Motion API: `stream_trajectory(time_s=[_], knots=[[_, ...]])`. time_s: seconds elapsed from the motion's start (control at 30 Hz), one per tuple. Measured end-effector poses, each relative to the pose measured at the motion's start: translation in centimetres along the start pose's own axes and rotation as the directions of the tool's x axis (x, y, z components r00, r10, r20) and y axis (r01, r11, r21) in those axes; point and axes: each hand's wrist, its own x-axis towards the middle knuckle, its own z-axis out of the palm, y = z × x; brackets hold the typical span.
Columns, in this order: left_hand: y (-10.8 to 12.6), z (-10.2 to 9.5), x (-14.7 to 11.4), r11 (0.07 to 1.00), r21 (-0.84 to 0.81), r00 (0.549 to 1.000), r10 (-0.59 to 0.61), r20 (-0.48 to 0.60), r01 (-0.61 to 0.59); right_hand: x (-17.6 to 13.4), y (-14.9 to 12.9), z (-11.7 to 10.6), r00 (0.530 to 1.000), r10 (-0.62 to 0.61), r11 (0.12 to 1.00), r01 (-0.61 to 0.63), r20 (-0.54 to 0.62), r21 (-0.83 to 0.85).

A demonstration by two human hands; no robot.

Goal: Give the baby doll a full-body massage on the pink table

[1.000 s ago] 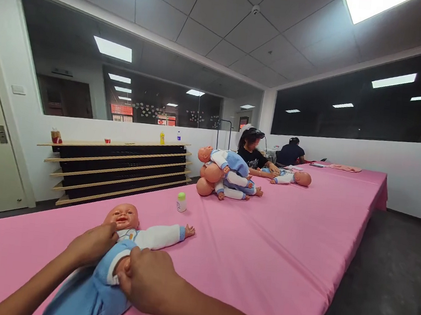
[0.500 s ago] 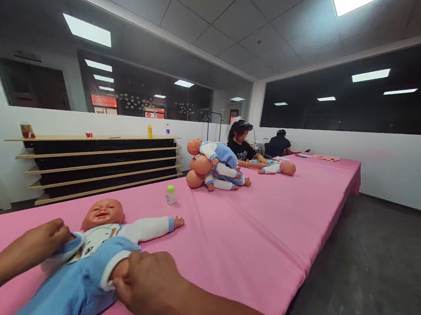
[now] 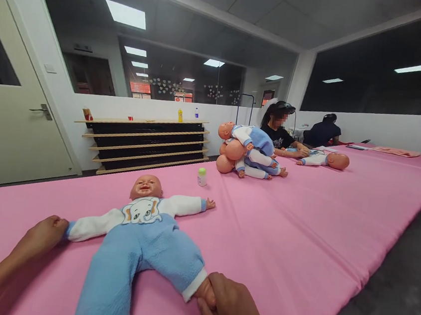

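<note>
A baby doll (image 3: pixel 156 242) in a white and blue fleece suit lies on its back, face up, with its arms stretched out sideways. My left hand (image 3: pixel 46 233) is closed around the hand end of the doll's arm at the left, hiding the doll's hand. At the lower right, my right hand (image 3: pixel 231 302) grips the doll's bare foot just below the white trouser cuff. The other trouser leg runs out of view at the bottom edge. Beyond the doll's outstretched arm stands a small white bottle with a green cap (image 3: pixel 202 176).
A pink-covered table (image 3: pixel 285 235) carries several stacked dolls (image 3: pixel 250 151) farther back. Behind them a person in black (image 3: pixel 278 134) handles another doll (image 3: pixel 336 161). A second person (image 3: pixel 322 130) sits farther off. Low shelving (image 3: pixel 151 144) lines the wall; a door (image 3: pixel 25 93) is at left.
The doll's leg and arm, bent up over its body before, are now drawn outward and lie extended. Both my hands moved apart with them. The view has turned left.
</note>
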Motion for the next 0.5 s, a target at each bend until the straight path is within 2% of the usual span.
stream_trajectory(time_s=[0.17,0.27,0.4,0.5], knots=[[2.3,-1.9,-0.7,0.999,0.029,1.000,0.016,0.020,-0.017,0.3,0.1,0.1,0.996,-0.065,0.996,0.061,-0.063,-0.068],[4.0,-3.6,-1.6,0.999,0.038,0.999,0.036,0.021,-0.037,0.2,0.0,-0.7,0.985,-0.120,0.992,0.113,-0.123,-0.060],[6.9,-6.9,-2.1,0.995,0.014,0.995,0.101,-0.002,-0.101,1.1,-0.3,-3.7,0.949,-0.199,0.979,0.201,-0.246,-0.015],[10.1,-9.3,-2.3,0.990,0.024,0.990,0.139,-0.038,-0.138,3.4,-1.2,-6.5,0.933,-0.225,0.973,0.232,-0.280,-0.007]])
